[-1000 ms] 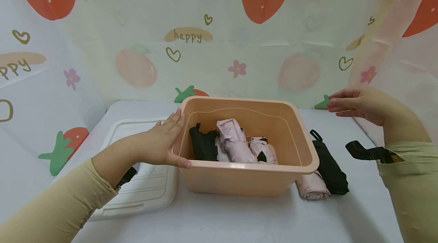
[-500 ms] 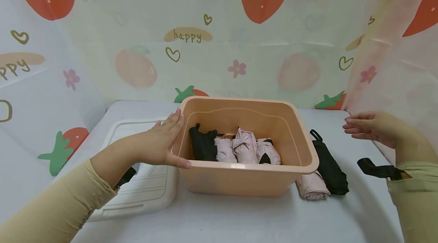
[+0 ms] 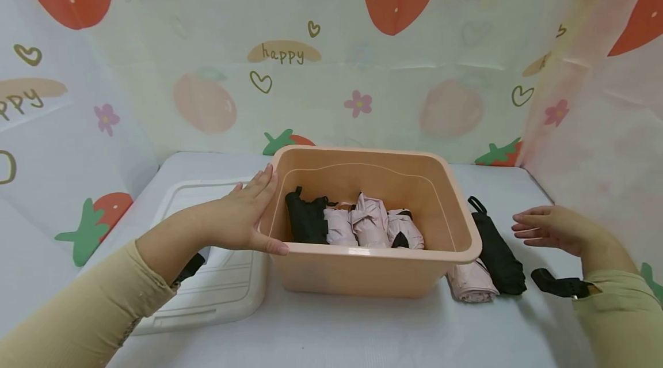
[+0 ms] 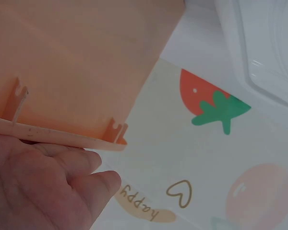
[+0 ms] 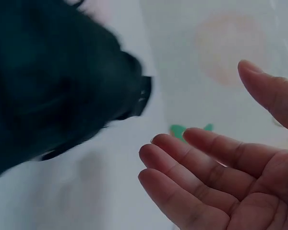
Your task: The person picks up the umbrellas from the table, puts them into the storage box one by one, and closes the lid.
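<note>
- Nearest us, two tan sleeves [image 3: 77, 310] reach in from the lower corners over a white table [image 3: 362, 333], a black strap [image 3: 559, 284] jutting from the cuff at the right wrist.
- To the right, we see the right hand [image 3: 561, 232] released, palm turned inward and fingers loosely extended, above the table and apart from everything on it.
- Between that hand and the bin, we find a rolled pink bundle [image 3: 472, 284] and a black folded umbrella [image 3: 497, 255] side by side; the umbrella, its loop toward the far side, looms blurred near the fingertips in the right wrist view.
- At center, we see the left hand [image 3: 238, 215] ungrasping, straight fingers laid against the left side of a peach plastic bin [image 3: 357, 276], thumb along the front rim.
- Just left of the bin, we note a white lid [image 3: 233, 287] flat on the table, partly hidden by the left forearm.
- Inside the bin, we count a black bundle [image 3: 305, 218] at the left and three pink bundles [image 3: 369, 223] in a row to its right.
- Farthest off, we face a pale backdrop [image 3: 321, 103] printed with strawberries, hearts, flowers and the word "happy."
</note>
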`<control>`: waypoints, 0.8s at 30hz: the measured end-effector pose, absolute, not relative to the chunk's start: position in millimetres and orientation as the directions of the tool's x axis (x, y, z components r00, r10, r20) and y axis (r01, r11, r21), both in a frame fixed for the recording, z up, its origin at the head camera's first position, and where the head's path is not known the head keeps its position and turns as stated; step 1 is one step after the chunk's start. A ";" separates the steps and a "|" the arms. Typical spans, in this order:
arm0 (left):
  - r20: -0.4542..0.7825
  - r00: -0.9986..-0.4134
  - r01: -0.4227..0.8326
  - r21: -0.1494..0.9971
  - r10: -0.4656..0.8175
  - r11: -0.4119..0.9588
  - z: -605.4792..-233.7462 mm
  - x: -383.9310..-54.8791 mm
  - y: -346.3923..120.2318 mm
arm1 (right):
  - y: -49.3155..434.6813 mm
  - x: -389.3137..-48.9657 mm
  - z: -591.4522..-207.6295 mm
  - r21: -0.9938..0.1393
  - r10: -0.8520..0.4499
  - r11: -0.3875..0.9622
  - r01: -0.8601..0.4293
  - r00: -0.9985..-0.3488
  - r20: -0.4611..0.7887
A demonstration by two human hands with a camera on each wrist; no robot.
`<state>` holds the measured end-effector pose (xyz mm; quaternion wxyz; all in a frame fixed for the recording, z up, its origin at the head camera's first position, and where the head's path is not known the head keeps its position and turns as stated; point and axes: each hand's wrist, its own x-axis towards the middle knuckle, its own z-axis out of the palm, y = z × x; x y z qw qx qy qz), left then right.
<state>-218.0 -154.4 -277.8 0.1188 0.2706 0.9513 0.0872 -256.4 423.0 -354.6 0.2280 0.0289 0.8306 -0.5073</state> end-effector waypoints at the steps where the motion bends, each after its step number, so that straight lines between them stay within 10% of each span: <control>1: -0.177 -0.825 0.495 0.232 0.537 0.837 -277.6 -217.7 -154.4 | 422.4 -255.3 -359.2 -0.822 -0.181 0.491 0.289 -0.889 -0.420; 24: -0.173 -0.823 0.501 0.229 0.541 0.835 -276.8 -217.1 -154.3 | 395.8 -249.5 -394.2 -0.708 -0.138 0.615 0.347 -0.837 -0.530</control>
